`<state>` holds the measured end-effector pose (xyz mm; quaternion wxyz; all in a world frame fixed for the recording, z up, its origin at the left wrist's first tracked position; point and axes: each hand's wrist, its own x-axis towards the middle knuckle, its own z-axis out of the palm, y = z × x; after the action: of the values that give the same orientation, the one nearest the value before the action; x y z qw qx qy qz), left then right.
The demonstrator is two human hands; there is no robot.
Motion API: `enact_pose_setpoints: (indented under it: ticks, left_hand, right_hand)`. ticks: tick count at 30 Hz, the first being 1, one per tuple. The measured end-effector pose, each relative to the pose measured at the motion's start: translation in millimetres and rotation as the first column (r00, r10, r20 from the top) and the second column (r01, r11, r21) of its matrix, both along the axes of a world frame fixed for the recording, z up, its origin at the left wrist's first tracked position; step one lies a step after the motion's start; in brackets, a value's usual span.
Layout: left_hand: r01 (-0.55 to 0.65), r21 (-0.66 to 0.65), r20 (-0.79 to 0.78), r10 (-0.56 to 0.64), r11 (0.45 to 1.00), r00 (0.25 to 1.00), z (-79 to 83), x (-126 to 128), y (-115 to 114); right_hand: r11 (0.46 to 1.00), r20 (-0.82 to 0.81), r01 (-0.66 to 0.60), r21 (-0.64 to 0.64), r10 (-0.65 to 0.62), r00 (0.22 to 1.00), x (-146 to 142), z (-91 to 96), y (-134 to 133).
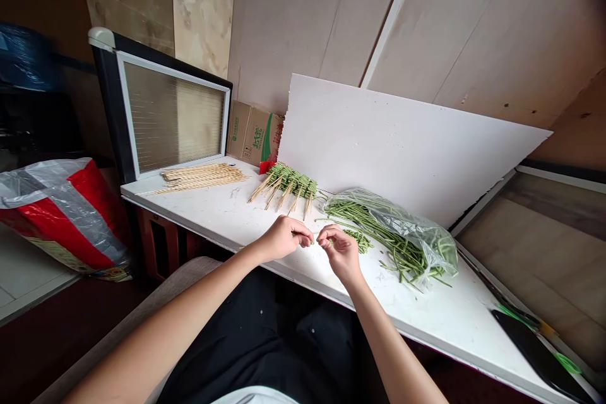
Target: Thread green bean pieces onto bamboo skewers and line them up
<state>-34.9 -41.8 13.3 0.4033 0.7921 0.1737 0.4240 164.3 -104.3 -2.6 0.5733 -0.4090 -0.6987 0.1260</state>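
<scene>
Above the table's near edge, my left hand (285,240) is closed, its thumb and fingers pinched together. My right hand (341,254) faces it a short gap away, also closed in a pinch. Whatever the fingertips hold is too small or hidden to make out. Just behind my right hand lies a small heap of cut green bean pieces (360,241). Further back, green beans threaded on skewers (294,180) are stacked with their bare stick ends toward me. To the right, long green beans (379,224) spill from a clear plastic bag (407,221).
Bare bamboo skewers (201,177) lie at the table's left end, before a framed glass panel (177,126). A cardboard box (253,132) and a white board (379,139) stand behind. A black phone-like slab (540,350) lies right; a red-and-silver bag (71,214) sits left.
</scene>
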Motion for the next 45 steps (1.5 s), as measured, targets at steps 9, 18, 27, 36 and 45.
enact_pose_setpoints:
  ticks: [9,18,27,36,45]
  left_hand:
    - [-0.06,-0.057,-0.008,0.06,0.997,0.998,-7.6,-1,10]
    - [-0.096,-0.069,-0.066,0.091,0.993,0.994,-6.8,-3,9]
    - [-0.083,-0.073,-0.109,0.075,0.994,0.991,-9.5,-3,13]
    - [-0.007,-0.192,-0.094,-0.011,0.981,0.996,-16.2,0,12]
    - [-0.008,-0.134,-0.122,-0.008,0.991,0.993,-12.1,-2,12]
  right_hand:
    - [0.954,0.351,0.258,-0.154,-0.191,0.917,57,2.5,10]
    - [0.932,0.566,0.348,-0.099,-0.235,0.791,87,-28.2,21]
    - [0.919,0.503,0.384,-0.085,-0.293,0.813,94,-20.8,21]
    - [0.973,0.411,0.073,-0.221,0.024,0.911,28,26.9,-12]
    - [0.999,0.417,0.032,0.029,-0.041,0.908,3,19.2,-12]
